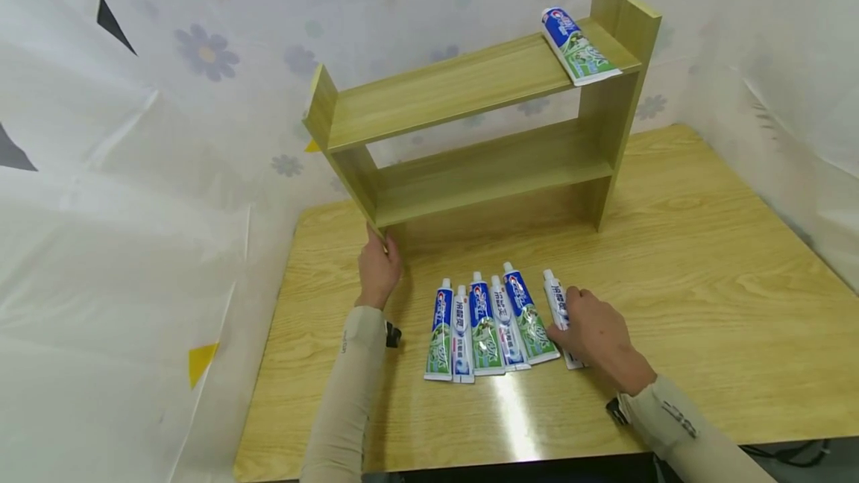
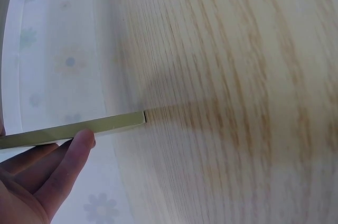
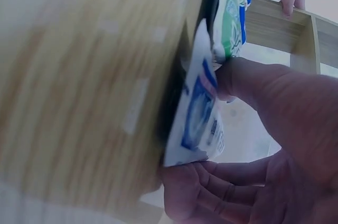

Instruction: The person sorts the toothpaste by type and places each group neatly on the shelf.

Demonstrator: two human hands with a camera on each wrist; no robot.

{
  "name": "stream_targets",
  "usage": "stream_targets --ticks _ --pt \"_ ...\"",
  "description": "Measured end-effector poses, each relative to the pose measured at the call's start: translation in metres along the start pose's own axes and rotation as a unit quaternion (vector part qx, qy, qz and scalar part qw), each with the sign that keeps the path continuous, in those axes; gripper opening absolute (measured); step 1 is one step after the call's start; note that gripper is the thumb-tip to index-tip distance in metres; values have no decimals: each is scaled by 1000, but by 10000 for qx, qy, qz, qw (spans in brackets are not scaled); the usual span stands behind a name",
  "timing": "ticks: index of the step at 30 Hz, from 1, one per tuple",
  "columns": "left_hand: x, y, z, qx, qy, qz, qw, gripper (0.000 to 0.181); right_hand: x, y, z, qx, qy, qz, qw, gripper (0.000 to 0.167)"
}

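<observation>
A two-tier wooden shelf (image 1: 443,94) stands at the back of the table. My left hand (image 1: 379,270) grips the lower front edge of its left side panel (image 2: 79,129). On the right, my right hand (image 1: 600,334) holds a white and blue toothpaste tube (image 1: 555,295) by its edges, thumb on one side and fingers on the other; the tube (image 3: 198,113) lies on or just above the table. To its left lies a row of several tubes, green-blue toothpaste (image 1: 439,334) alternating with white toothpaste (image 1: 463,334), caps toward the shelf.
One green-blue toothpaste tube (image 1: 580,51) lies on the shelf's top board at the right end, its flat end jutting over the front edge. The wooden table (image 1: 725,304) meets a flower-patterned sheet (image 1: 208,54) behind. Dark cables (image 1: 795,457) hang beyond the front right edge.
</observation>
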State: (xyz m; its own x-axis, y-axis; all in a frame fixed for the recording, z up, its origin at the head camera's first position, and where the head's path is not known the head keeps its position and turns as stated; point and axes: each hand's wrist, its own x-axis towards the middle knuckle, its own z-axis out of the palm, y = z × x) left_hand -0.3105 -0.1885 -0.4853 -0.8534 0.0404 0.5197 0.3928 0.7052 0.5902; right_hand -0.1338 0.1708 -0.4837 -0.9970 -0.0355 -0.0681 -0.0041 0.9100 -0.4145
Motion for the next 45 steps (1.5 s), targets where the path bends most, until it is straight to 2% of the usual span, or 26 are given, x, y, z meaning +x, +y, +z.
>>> stream_targets --ticks 2,4,5,6,8,9,11,14,17,21,22,23,29,30,32,37,45 --pt "1 -10 3 -88 1 32 10000 42 0 0 1 -24 30 -28 10000 62" --pt "2 -29 14 -22 109 129 9999 41 0 0 1 -25 39 -43 10000 62" --pt "3 -34 16 3 116 120 9999 41 0 1 1 -7 19 -32 10000 62" --pt "2 -29 14 79 80 46 9999 40 0 1 1 11 -9 -15 10000 63" --pt "2 -35 17 109 122 75 9998 39 0 2 -1 94 -106 32 9999 65" --pt "2 -33 17 86 133 103 9998 40 0 2 -1 150 -167 65 9997 65" --pt "0 -18 9 -71 53 73 9999 41 -1 3 -3 285 -309 155 9990 63" --pt "0 -7 3 -55 71 104 9999 40 -1 3 -6 459 -496 286 9973 57" --pt "0 -3 1 -122 81 147 9998 42 -2 3 -8 547 -622 405 9957 52" --pt "-1 0 0 -155 100 188 9997 44 -3 5 -8 612 -594 384 9956 49" --pt "-2 8 -4 -85 56 125 9999 41 -4 5 -7 624 -578 366 9957 49" --pt "-2 0 -1 -173 92 185 9996 43 -4 6 -7 626 -572 359 9958 49" --pt "-1 4 -1 59 27 -10 10000 37 -5 8 -9 500 -725 488 9949 52" --pt "-1 13 -4 197 -32 -105 9997 37 -6 8 -9 482 -741 516 9947 53" --pt "-1 16 -5 312 -52 -167 9994 35 -6 9 -10 435 -725 523 9950 54" --pt "0 22 -7 472 -127 -239 9985 35 -9 9 -12 255 -455 343 9981 55" --pt "-2 20 -7 407 -200 -298 9985 35 -4 5 -25 -148 428 -131 9989 50"
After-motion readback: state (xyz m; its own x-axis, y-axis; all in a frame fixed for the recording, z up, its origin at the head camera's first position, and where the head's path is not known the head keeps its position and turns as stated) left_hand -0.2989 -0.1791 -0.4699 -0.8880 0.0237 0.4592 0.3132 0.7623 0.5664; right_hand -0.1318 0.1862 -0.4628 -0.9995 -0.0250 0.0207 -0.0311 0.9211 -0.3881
